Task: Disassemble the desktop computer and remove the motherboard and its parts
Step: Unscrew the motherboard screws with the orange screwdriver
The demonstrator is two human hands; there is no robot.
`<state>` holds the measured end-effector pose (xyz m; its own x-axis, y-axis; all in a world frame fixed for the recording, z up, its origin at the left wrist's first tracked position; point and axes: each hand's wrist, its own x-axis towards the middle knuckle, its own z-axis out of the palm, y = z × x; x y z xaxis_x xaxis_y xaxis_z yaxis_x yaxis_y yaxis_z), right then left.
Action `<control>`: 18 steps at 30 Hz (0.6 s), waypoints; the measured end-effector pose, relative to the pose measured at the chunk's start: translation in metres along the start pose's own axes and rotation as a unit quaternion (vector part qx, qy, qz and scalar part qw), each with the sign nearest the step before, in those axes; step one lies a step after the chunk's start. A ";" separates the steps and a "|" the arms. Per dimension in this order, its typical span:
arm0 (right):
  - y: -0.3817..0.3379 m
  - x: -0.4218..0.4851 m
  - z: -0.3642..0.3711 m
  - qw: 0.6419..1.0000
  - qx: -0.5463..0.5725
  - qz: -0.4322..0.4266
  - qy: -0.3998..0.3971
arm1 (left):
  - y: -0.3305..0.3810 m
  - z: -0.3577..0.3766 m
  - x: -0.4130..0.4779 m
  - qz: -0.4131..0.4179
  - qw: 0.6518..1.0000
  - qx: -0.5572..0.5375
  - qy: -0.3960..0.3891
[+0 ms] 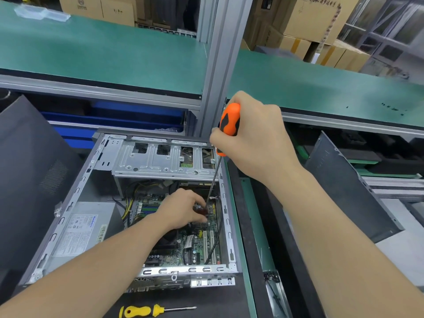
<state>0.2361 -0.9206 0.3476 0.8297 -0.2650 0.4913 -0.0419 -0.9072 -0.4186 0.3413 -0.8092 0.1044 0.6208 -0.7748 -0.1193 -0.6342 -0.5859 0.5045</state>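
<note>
A yellow screwdriver (146, 311) lies at the near edge of the surface (220, 304). No hand touches it. Just behind it sits the open computer case (183, 270), lying on its side. The motherboard (197, 246) is still inside, flat on the bottom, in the right half of the case. A gray power supply (85, 230) fills the near left corner.

The left hand (183, 208) reaches down onto the motherboard. Its fingers are bent and sit right by the tip of the tool. I cannot tell if they pinch a small dark thing or just steady the tip. The right hand (257, 138) is higher up, wrapped tight round the handle of the orange screwdriver (229, 119). The long shaft points down into the case, near its right wall.

I think the step now is taking out a screw that holds the motherboard or a part on it. The next move calls for keeping the tip straight in the screw, turning it, and catching the little screw so it does not drop among the parts.

At the far end of the case is a silver drive cage (160, 159). A dark side panel (29, 161) leans at the left. Farther back are blue bins (137, 113), a green shelf (114, 53) and brown boxes (316, 19).
</note>
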 end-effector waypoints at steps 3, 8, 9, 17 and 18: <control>-0.004 0.002 -0.004 1.000 -0.001 -0.008 0.013 | -0.002 0.002 0.002 -0.011 1.000 0.009 0.014; -0.005 0.002 -0.009 1.000 0.004 -0.005 0.017 | -0.004 0.001 -0.001 -0.018 1.000 -0.019 0.010; -0.005 0.002 -0.009 1.000 0.007 -0.004 0.016 | -0.004 0.000 -0.001 -0.017 1.000 -0.021 0.006; -0.003 -0.002 -0.016 0.999 0.022 -0.006 0.027 | -0.006 -0.011 -0.007 -0.034 0.997 -0.072 0.012; -0.002 -0.003 -0.016 0.999 0.024 -0.003 0.021 | -0.005 -0.015 -0.008 -0.050 0.994 -0.102 0.004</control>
<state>0.2245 -0.9230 0.3592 0.8061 -0.2736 0.5248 -0.0095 -0.8926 -0.4507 0.3467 -0.7966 0.1152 0.6807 -0.7125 -0.1703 -0.4635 -0.5989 0.6530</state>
